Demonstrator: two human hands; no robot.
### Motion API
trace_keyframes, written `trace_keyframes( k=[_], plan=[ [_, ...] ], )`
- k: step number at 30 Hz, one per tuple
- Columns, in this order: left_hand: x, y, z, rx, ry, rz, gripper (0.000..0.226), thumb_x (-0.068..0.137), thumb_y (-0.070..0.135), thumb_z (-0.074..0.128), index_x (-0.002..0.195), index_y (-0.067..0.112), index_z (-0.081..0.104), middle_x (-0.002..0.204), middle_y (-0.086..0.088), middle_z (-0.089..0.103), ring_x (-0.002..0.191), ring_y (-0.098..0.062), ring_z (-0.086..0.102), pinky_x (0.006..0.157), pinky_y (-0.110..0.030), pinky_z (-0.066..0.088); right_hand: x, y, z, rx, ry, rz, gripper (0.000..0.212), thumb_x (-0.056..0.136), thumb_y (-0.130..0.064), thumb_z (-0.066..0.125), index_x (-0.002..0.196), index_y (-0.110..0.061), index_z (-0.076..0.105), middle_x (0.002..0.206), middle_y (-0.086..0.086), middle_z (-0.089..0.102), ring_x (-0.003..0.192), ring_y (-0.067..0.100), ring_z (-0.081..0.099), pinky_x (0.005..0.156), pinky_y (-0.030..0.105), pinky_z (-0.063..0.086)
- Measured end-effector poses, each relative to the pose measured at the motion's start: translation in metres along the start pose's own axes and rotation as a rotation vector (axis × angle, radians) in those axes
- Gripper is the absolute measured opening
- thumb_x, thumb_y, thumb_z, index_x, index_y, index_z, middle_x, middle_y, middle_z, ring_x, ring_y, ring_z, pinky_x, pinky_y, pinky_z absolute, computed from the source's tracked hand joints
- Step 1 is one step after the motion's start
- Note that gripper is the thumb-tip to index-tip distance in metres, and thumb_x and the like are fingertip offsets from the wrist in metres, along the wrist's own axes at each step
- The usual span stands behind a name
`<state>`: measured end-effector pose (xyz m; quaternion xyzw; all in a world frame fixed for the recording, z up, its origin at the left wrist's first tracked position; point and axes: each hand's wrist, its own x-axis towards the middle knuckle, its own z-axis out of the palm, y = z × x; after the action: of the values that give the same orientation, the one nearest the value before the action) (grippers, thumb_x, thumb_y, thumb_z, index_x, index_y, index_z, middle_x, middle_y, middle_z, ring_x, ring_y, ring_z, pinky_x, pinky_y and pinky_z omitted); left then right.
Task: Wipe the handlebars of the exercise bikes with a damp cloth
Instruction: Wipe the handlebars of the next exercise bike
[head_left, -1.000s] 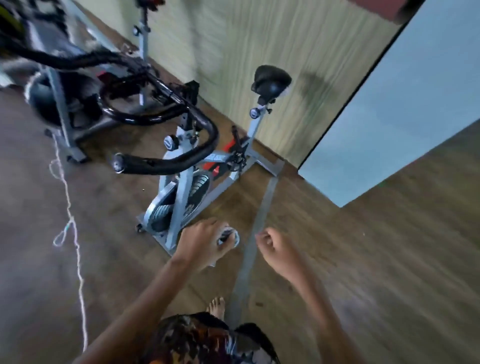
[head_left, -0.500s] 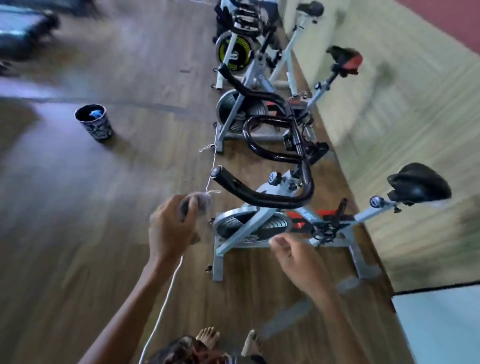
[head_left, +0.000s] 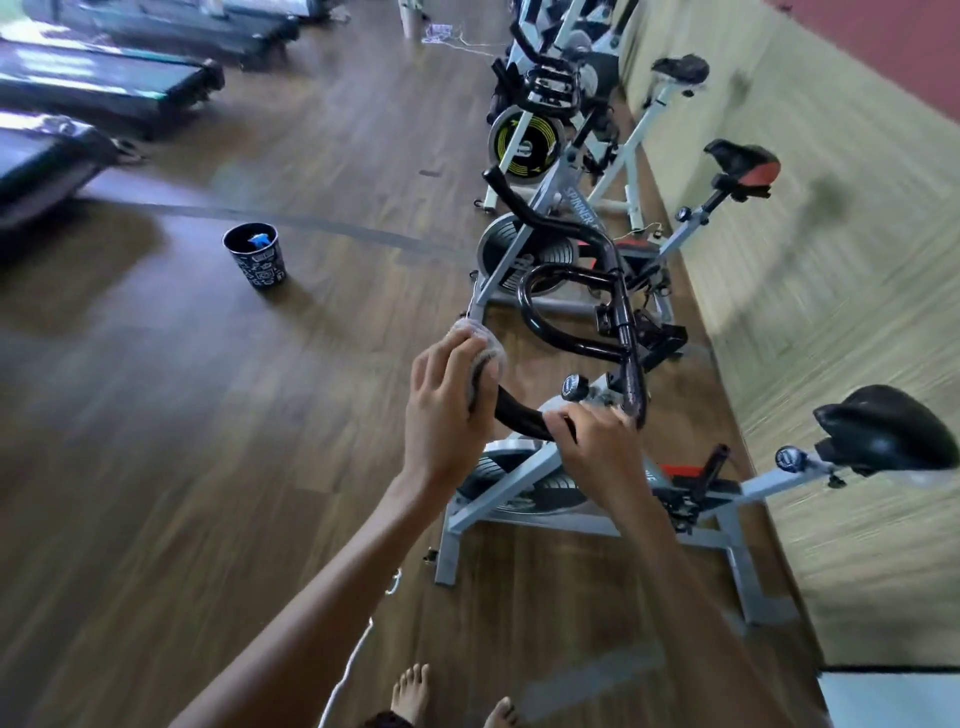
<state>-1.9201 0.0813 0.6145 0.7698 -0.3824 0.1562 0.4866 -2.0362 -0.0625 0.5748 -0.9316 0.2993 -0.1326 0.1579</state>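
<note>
The nearest exercise bike (head_left: 524, 506) stands in front of me with a black looped handlebar (head_left: 621, 322). My left hand (head_left: 444, 410) wraps a grey cloth (head_left: 480, 345) over the near left end of that handlebar. My right hand (head_left: 597, 447) grips the same bar a little further right, near the stem. The bar's left tip is hidden under the cloth and my fingers.
More exercise bikes (head_left: 540, 228) line the wall behind this one. A dark patterned bucket (head_left: 255, 254) stands on the wooden floor to the left. Treadmills (head_left: 78, 104) sit at the far left. A white cord (head_left: 358, 654) trails on the floor by my bare feet (head_left: 410, 693).
Both hands rose from in front of my body to the handlebar. The left hand brought the cloth onto the bar's end; the right hand closed on the bar. The view swung left, then steadied.
</note>
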Motion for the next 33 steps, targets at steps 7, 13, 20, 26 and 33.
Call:
trace_keyframes(
  k=[7, 13, 20, 26, 33],
  plan=[
    [0.028, 0.006, -0.003, -0.111, -0.029, -0.149, 0.023, 0.101, 0.015, 0.048, 0.079, 0.013, 0.057, 0.073, 0.024, 0.06, 0.073, 0.006, 0.052, 0.07, -0.019, 0.042, -0.004, -0.001, 0.019, -0.035, 0.225, 0.015, 0.05, 0.094, -0.049, 0.03, 0.079, -0.017, 0.065, 0.073, -0.004, 0.066, 0.071, 0.019, 0.059, 0.086, 0.038, 0.041],
    [0.03, -0.019, 0.006, -0.174, -0.051, -0.147, 0.031, 0.102, 0.02, 0.047, 0.079, 0.003, 0.058, 0.072, 0.004, 0.054, 0.061, -0.001, 0.044, 0.06, -0.012, 0.033, -0.006, -0.003, 0.029, -0.05, 0.36, 0.024, 0.046, 0.095, -0.044, 0.033, 0.076, -0.015, 0.064, 0.07, -0.002, 0.065, 0.068, 0.02, 0.057, 0.084, 0.037, 0.039],
    [0.008, -0.02, 0.005, -0.112, -0.019, 0.119, 0.012, 0.098, 0.006, 0.052, 0.093, 0.005, 0.063, 0.105, 0.0, 0.064, 0.1, -0.005, 0.051, 0.093, -0.017, 0.038, -0.004, -0.005, 0.035, -0.033, 0.425, 0.054, 0.043, 0.094, -0.041, 0.034, 0.072, -0.016, 0.062, 0.065, -0.004, 0.062, 0.065, 0.018, 0.055, 0.083, 0.037, 0.039],
    [0.027, -0.012, -0.005, -0.214, -0.155, -0.089, 0.023, 0.101, 0.009, 0.049, 0.079, 0.011, 0.056, 0.077, 0.017, 0.053, 0.069, 0.0, 0.051, 0.066, -0.017, 0.038, -0.003, -0.006, 0.038, -0.055, 0.454, 0.077, 0.045, 0.095, -0.039, 0.035, 0.071, -0.015, 0.064, 0.062, -0.004, 0.06, 0.062, 0.017, 0.054, 0.085, 0.038, 0.042],
    [0.05, -0.026, -0.014, -0.2, -0.394, 0.004, 0.026, 0.102, 0.014, 0.047, 0.077, 0.011, 0.053, 0.067, 0.011, 0.054, 0.062, 0.001, 0.051, 0.064, -0.019, 0.039, -0.002, -0.003, 0.043, -0.061, 0.428, 0.106, 0.048, 0.096, -0.041, 0.032, 0.077, -0.014, 0.067, 0.069, -0.002, 0.065, 0.07, 0.019, 0.056, 0.089, 0.038, 0.04]
  ],
)
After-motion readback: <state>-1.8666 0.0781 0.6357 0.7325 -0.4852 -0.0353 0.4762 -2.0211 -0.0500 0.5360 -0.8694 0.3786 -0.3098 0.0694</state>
